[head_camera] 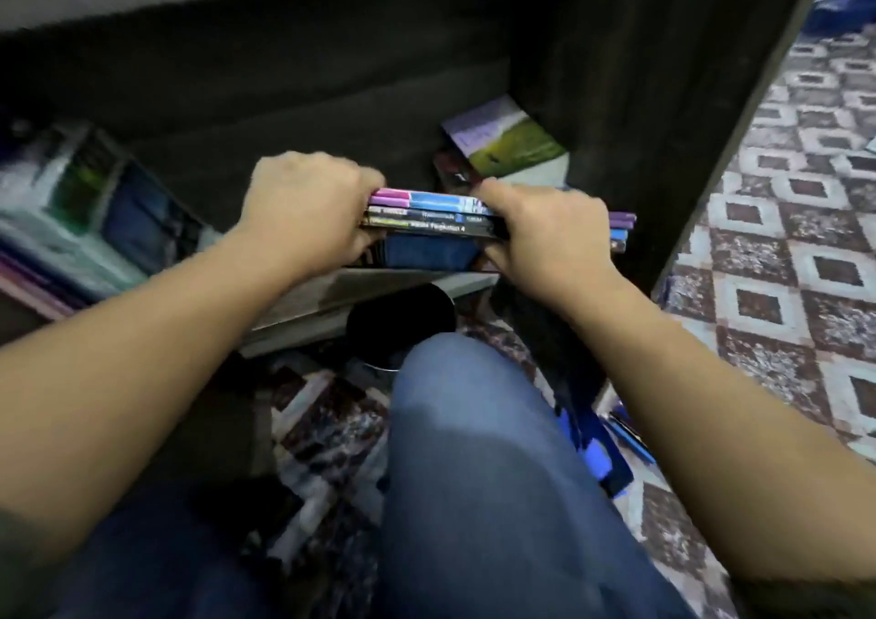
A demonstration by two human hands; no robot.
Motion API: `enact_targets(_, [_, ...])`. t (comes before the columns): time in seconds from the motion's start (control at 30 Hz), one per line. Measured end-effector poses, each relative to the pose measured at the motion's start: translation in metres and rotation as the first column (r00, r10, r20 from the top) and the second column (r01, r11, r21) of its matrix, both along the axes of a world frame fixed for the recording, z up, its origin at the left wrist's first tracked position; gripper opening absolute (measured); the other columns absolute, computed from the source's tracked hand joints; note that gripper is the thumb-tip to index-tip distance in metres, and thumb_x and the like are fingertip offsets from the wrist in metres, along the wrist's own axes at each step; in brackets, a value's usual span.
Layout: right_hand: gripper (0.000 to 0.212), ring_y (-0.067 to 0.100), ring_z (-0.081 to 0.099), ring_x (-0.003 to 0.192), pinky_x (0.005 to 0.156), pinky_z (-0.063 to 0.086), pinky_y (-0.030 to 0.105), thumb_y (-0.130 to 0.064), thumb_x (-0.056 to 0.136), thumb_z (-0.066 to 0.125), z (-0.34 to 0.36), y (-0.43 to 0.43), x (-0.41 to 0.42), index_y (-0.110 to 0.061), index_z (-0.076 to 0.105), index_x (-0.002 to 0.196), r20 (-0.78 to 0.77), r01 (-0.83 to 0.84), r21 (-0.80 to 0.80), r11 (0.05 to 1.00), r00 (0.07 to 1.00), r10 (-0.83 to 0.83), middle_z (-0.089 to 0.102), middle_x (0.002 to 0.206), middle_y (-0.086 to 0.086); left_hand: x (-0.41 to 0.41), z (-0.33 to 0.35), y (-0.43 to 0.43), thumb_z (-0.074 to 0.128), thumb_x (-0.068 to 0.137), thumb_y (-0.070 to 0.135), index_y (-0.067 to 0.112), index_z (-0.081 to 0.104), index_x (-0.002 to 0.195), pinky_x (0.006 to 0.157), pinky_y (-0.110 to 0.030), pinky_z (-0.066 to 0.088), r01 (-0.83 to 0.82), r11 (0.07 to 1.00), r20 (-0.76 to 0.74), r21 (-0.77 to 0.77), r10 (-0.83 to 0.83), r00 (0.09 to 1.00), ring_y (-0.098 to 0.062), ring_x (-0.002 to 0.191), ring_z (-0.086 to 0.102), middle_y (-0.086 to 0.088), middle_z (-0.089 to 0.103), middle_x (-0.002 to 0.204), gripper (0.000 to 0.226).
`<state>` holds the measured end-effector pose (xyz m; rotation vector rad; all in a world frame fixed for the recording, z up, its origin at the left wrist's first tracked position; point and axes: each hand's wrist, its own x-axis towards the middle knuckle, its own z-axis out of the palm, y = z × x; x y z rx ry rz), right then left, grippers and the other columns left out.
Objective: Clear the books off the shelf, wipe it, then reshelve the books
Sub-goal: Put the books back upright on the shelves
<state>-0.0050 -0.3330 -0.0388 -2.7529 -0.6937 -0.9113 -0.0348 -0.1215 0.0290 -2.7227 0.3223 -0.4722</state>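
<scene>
- At the front edge of the shelf (403,282), we hold a stack of books (429,213) lying flat with the spines toward us. Our left hand (308,211) grasps its left end and our right hand (545,234) grasps its right end, fingers curled round the pile.
- Whether the stack rests on the board or is lifted just off it, we cannot tell. Something blue sits directly beneath it.
- Behind the stack, a green-covered book (512,142) leans in the back right corner, and more books (95,201) lie in a blurred heap to the left.
- We judge the task to be in a book-moving step, but the pictures do not settle whether this is clearing or reshelving. No cloth is in view, so nothing shows the wiping as done. With books left on the shelf, work remains either way.
- Most of the dark back of the shelf is bare, and a dark side panel (640,97) closes it on the right.
- Below the board stands a black round container (400,320), just beyond our knee (474,429).
- Around us lies a patterned floor (782,239) of brown and white squares, with blue objects (611,457) near our right arm.
</scene>
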Motion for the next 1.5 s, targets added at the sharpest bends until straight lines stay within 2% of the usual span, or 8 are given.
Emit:
enact_targets(0.27, [0.028,0.026,0.063,0.070,0.060,0.035,0.032,-0.023,0.068,0.069,0.016,0.124,0.070,-0.030,0.066,0.096,0.192,-0.160,0.009,0.987,0.969,0.156,0.068,0.079,-0.004,0.006,-0.011,0.099,0.073,0.075,0.027,0.019,0.068,0.104,0.062,-0.039,0.044,-0.221,0.964,0.209,-0.146,0.248,0.946,-0.039,0.079,0.063,-0.012,0.065,0.091,0.031])
enact_targets(0.47, [0.029,0.021,0.065,0.074,0.068,0.039,0.031,-0.029,0.075,0.055,-0.051,0.159,0.096,-0.032,0.069,0.099,0.197,-0.233,-0.077,0.969,0.950,0.244,0.070,0.083,-0.006,0.015,-0.092,0.130,0.084,0.059,0.022,0.014,0.071,0.097,0.054,-0.035,0.045,-0.307,0.932,0.102,-0.195,0.330,0.938,-0.036,0.065,0.064,-0.013,0.066,0.079,0.041])
enact_targets(0.63, [0.031,0.024,0.061,0.107,0.087,0.043,0.035,-0.030,0.092,0.051,-0.102,0.149,0.100,-0.034,0.060,0.122,-0.446,-0.300,-0.323,0.898,0.885,0.135,0.066,0.115,-0.002,0.025,-0.172,0.121,0.070,0.083,0.030,0.018,0.059,0.121,0.082,-0.038,0.049,-0.388,0.900,-0.259,-0.200,0.333,0.907,-0.030,0.101,0.061,-0.006,0.064,0.114,0.042])
enact_targets(0.87, [0.079,0.026,0.034,0.130,0.098,0.034,0.040,-0.041,0.073,0.079,-0.132,0.146,0.128,-0.038,0.041,0.142,-0.593,-0.266,-0.260,0.928,0.803,0.064,0.042,0.142,-0.004,0.058,-0.218,0.140,0.075,0.078,0.040,0.015,0.050,0.140,0.089,-0.044,0.048,-0.309,0.911,-0.238,-0.273,0.247,0.939,-0.035,0.108,0.054,-0.009,0.055,0.135,0.072])
enact_targets(1.03, [0.084,0.029,0.027,0.130,0.101,0.030,0.045,-0.034,0.076,0.078,-0.146,0.147,0.137,-0.040,0.033,0.146,-0.572,-0.246,-0.245,0.938,0.818,0.065,0.031,0.149,-0.003,0.065,-0.237,0.145,0.078,0.068,0.044,0.004,0.059,0.129,0.077,-0.046,0.051,-0.231,0.928,-0.111,-0.292,0.208,0.972,-0.041,0.089,0.059,-0.019,0.060,0.126,0.076])
enact_targets(1.2, [0.091,0.028,0.028,0.132,0.105,0.032,0.045,-0.037,0.069,0.083,-0.133,0.146,0.137,-0.038,0.035,0.146,-0.683,-0.285,-0.212,0.935,0.728,0.067,0.031,0.150,-0.003,0.065,-0.219,0.121,0.068,0.086,0.026,0.006,0.040,0.144,0.091,-0.045,0.045,-0.424,0.895,-0.275,-0.140,0.376,0.885,-0.038,0.113,0.051,-0.016,0.046,0.141,0.067])
enact_targets(1.33, [0.069,0.027,0.044,0.129,0.105,0.039,0.032,-0.037,0.077,0.078,-0.103,0.107,0.125,-0.028,0.049,0.139,-0.781,-0.288,-0.090,0.953,0.614,0.112,0.048,0.140,0.007,0.077,-0.184,0.055,0.059,0.092,0.036,0.011,0.050,0.132,0.101,-0.045,0.035,-0.593,0.790,-0.319,0.155,0.609,0.727,-0.035,0.125,0.046,-0.014,0.055,0.132,0.048])
enact_targets(1.5, [0.026,0.028,0.059,0.109,0.084,0.043,0.027,-0.025,0.090,0.061,-0.115,-0.023,0.070,-0.017,0.063,0.114,-0.814,-0.075,0.029,0.997,0.577,0.067,0.065,0.115,0.011,0.080,-0.141,-0.074,0.060,0.090,0.047,0.016,0.054,0.122,0.094,-0.038,0.039,-0.162,0.986,-0.299,0.037,0.165,0.940,-0.030,0.116,0.054,-0.009,0.058,0.122,0.046])
